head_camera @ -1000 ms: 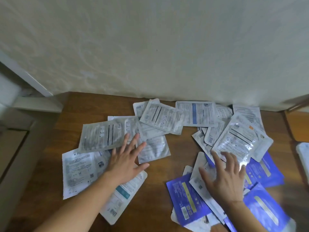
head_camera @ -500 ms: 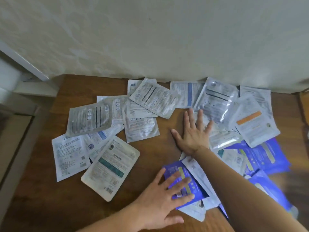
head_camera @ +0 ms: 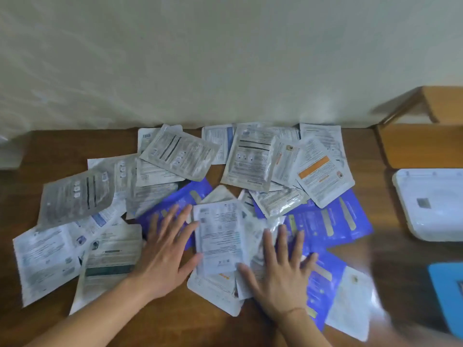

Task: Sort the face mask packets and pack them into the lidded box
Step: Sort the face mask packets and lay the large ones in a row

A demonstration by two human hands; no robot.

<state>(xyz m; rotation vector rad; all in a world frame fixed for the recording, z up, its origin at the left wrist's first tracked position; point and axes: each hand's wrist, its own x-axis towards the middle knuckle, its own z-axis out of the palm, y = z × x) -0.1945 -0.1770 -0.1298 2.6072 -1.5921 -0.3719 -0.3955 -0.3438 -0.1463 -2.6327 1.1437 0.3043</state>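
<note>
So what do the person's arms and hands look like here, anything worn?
Both forearms are bare, with no sleeves in view. The left hand and right hand wear no gloves or rings that show. A thin thread-like band circles the right wrist.

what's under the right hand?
The right hand lies flat with straight fingers on overlapping white packets, fingertips reaching the blue packets. Whatever lies beneath the palm is covered.

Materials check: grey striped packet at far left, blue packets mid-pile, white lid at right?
Grey striped packet: looks like matte metallised foil or plastic film, with a dull silver sheen and a wavy surface. Blue packets: probably glossy coated film, since light patches reflect off them. White lid: apparently moulded plastic, smooth, with rounded corners and a raised rim.
</note>
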